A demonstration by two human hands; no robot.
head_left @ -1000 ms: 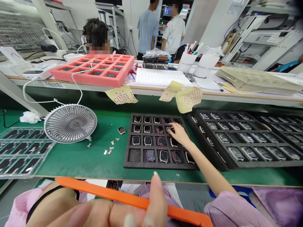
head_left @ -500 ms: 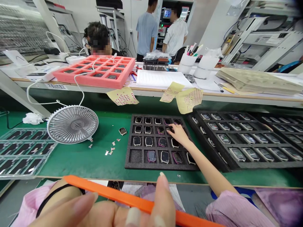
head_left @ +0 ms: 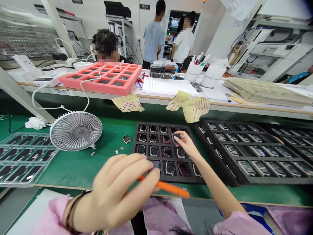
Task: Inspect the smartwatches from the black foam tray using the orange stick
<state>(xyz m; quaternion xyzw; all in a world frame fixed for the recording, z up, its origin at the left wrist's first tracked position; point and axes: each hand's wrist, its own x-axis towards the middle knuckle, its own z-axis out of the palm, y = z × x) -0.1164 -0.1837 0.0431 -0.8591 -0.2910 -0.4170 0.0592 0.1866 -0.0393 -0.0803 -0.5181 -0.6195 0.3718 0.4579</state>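
The pry tool (head_left: 171,188) is orange, the foam tray (head_left: 124,90) salmon pink, the bench mat (head_left: 70,169) green.

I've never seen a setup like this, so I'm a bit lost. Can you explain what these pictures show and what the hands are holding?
This view comes from a camera worn on a person's head, looking down at their own hands over a green bench mat. The left hand grips an orange plastic pry tool. The fingers of the right hand are on a dark watch body at a black foam tray, whose pockets hold more watch bodies. A small grey fan sits to the left.
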